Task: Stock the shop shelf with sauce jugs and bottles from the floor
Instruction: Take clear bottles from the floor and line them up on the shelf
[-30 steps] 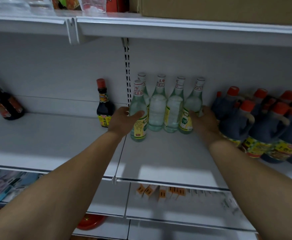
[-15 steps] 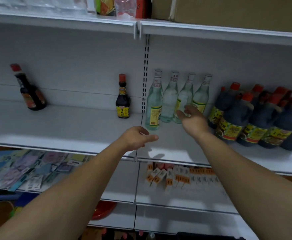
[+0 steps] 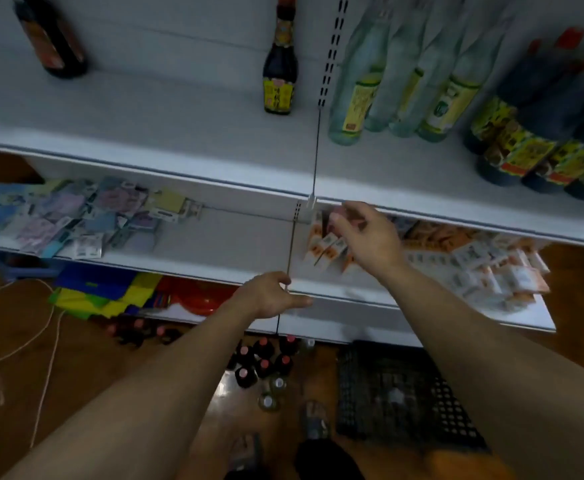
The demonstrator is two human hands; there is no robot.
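Bottles stand in groups on the white metal shelf (image 3: 179, 133). Four tall clear glass bottles with yellow-green labels (image 3: 349, 98) form a row just right of the shelf's middle seam, near its back edge; whether a fifth hides behind them I cannot tell. Toward the right end crowd dark sauce jugs with red caps and yellow labels (image 3: 512, 147), at least four, too blurred to count. One small dark bottle with a yellow label (image 3: 279, 77) stands alone just left of the seam, and one dark bottle with a red-brown label (image 3: 53, 43) stands far to the left, near the back edge.

Both hands hang empty in front of the lower shelves. The left hand (image 3: 270, 294) has its fingers loosely stretched; the right hand (image 3: 366, 233) has them slackly bent, gripping nothing.

On the brown wooden floor (image 3: 76, 375), below the hands, stands a cluster of about seven dark red-capped bottles (image 3: 263, 360). Two or three clear bottles (image 3: 270, 400) stand just beside it, and one black plastic crate (image 3: 398, 393) lies to the right.
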